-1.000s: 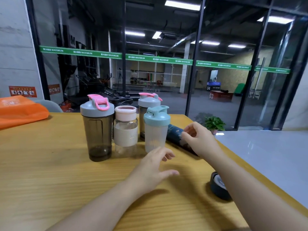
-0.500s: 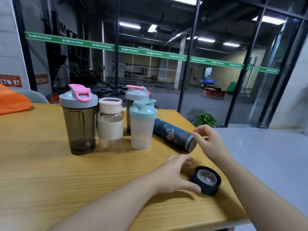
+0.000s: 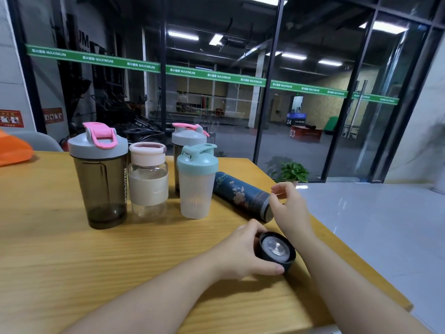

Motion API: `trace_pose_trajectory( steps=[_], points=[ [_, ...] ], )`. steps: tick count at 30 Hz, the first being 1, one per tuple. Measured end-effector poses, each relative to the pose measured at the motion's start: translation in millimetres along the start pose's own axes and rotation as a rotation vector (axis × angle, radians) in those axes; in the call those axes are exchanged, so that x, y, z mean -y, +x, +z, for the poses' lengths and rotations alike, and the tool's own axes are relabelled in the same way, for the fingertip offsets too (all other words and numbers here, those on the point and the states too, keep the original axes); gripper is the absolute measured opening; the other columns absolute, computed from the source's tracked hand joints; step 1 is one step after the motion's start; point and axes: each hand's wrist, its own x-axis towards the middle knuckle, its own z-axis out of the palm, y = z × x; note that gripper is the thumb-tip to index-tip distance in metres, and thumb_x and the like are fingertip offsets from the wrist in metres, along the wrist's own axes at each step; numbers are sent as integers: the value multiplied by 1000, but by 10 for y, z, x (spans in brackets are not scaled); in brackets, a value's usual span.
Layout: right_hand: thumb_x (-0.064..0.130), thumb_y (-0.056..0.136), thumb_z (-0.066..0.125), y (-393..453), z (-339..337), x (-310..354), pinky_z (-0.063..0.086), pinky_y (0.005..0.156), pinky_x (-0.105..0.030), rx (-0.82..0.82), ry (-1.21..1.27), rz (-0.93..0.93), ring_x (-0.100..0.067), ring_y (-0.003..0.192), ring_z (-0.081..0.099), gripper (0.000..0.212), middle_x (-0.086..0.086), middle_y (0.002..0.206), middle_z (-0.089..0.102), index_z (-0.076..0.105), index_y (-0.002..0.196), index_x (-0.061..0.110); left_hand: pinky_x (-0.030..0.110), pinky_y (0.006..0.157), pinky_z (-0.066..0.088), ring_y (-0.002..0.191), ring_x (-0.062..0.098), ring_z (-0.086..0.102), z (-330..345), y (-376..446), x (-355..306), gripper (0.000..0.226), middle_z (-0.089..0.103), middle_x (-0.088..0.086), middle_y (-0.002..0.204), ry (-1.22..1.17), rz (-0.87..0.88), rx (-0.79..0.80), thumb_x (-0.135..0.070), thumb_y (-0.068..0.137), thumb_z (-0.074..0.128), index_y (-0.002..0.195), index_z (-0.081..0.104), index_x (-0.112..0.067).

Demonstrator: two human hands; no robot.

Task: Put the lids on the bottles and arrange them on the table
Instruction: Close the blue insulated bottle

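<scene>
Wooden table [image 3: 60, 261], seen from the head camera; its right edge runs diagonally from the far right corner down to the near right corner. Left hand [image 3: 243, 254] lies near the right edge, fingers and thumb curled round a black lid [image 3: 277, 249]; the lid rests on the table with its open side tilted up, silvery inner lining visible. Thumb lies along the lid's near side, the other fingers wrap over its far side. Right hand [image 3: 289, 208] is just beyond the lid, fingers bent round the open end of a dark blue flask [image 3: 240, 195]; whether they actually grip the rim or only touch it cannot be told, as the hand covers the mouth. The flask lies on its side, patterned body pointing toward the far edge, mouth end toward the near right, no lid on it. Flask and black lid are near each other but apart. Four bottles stand upright in a cluster toward the far middle of the table, all capped: a large smoky shaker [image 3: 98, 179] with grey lid and pink flip cap on the left; just right of it a clear glass bottle [image 3: 148, 179] with a pale pink lid and beige sleeve; a frosted shaker [image 3: 197, 182] with a teal lid, just beside the flask's closed end; behind these a second grey-and-pink shaker [image 3: 189, 138], partly hidden. An orange bag [image 3: 13, 150] sits at the far left edge.
</scene>
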Motion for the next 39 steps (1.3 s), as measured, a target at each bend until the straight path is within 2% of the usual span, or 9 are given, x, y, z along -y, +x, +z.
trace_pose_trajectory(
  steps=[6, 12, 20, 26, 29, 31, 34, 37, 39],
  points=[
    [42, 77, 72, 107, 152, -120, 33, 102, -35, 78, -167, 139, -25, 128, 37, 65, -6, 134, 43, 41, 132, 29, 24, 97, 43, 111, 1, 53, -354, -85, 179, 68, 57, -11, 117, -9, -10, -147, -55, 53, 76, 110, 46, -34],
    [43, 68, 81, 96, 250, -189, 37, 104, -37, 181, -21, 250, -23, 132, 39, 95, -5, 144, 42, 26, 144, 29, 24, 95, 46, 105, -2, 59, -690, -347, 282, 66, 63, -13, 113, -132, -17, -250, -53, 50, 75, 108, 50, -35],
    [48, 72, 74, 50, 196, -169, 42, 77, -30, 72, 48, 338, -17, 95, 56, 59, 1, 110, 61, 51, 117, 18, 23, 83, 50, 104, 10, 63, -1047, -703, 494, 72, 63, -3, 116, -298, -84, -361, -51, 46, 75, 113, 55, -35],
    [48, 85, 60, 18, 115, -110, 42, 73, -28, -74, 347, 495, -20, 96, 55, 43, -3, 111, 58, 49, 109, 15, 23, 77, 48, 98, 15, 59, -1047, -798, 498, 77, 58, 1, 108, -374, -136, -435, -49, 38, 76, 110, 52, -35],
    [48, 88, 54, 1, 75, -56, 47, 53, -26, -146, 573, 623, -24, 83, 61, 45, -9, 109, 59, 51, 112, 10, 19, 72, 47, 97, 16, 59, -1041, -786, 524, 62, 58, 1, 108, -400, -147, -440, -34, 55, 84, 108, 51, -35],
    [50, 88, 49, -22, 45, -38, 42, 45, -23, -167, 603, 658, -22, 65, 58, 39, -10, 99, 61, 55, 101, 14, 24, 79, 51, 100, 15, 59, -1061, -802, 550, 64, 55, 1, 113, -433, -167, -431, -34, 60, 82, 114, 49, -35],
    [50, 86, 47, -80, 16, 21, 36, 43, -23, -166, 689, 696, -18, 51, 49, 35, -7, 81, 60, 60, 90, 17, 44, 95, 50, 109, 23, 58, -1089, -820, 582, 79, 49, 2, 122, -502, -200, -425, -40, 52, 84, 120, 45, -39],
    [50, 83, 47, -147, 14, 80, 35, 42, -23, -165, 772, 697, -16, 50, 47, 35, -6, 74, 60, 62, 84, 18, 42, 86, 54, 99, 27, 64, -1085, -819, 557, 58, 51, 8, 120, -584, -148, -439, -13, 78, 75, 125, 44, -29],
    [49, 83, 47, -188, 5, 116, 33, 42, -22, -167, 823, 685, -16, 49, 46, 33, -7, 72, 59, 61, 80, 19, 38, 81, 55, 99, 28, 64, -1083, -823, 533, 52, 52, 9, 119, -583, -118, -431, -10, 83, 70, 125, 46, -29]
  ],
)
